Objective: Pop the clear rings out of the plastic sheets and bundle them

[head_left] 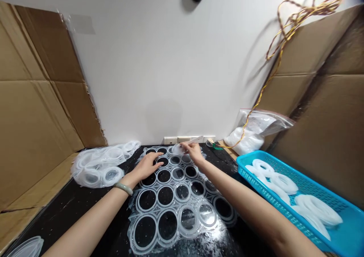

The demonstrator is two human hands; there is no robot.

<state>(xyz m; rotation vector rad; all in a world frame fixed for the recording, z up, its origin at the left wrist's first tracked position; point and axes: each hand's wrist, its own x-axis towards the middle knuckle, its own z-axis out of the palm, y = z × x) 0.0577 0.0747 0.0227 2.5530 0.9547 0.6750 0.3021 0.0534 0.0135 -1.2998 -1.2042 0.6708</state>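
A clear plastic sheet (159, 228) punched with several rows of round rings lies on the black table. My left hand (148, 166) rests flat on its far left part, fingers stretched out. My right hand (193, 151) is at the sheet's far edge, fingers pinched on a small clear round disc (178, 149) lifted from one of the rings. Some rings still have clear discs in them, others show the black table through them.
A heap of clear plastic rings (99, 166) lies at the left. A blue basket (349, 219) with white ring stacks stands at the right. A plastic bag (256, 132) sits behind it. Cardboard walls stand on both sides, with a yellow cord (287, 25) hanging at the right.
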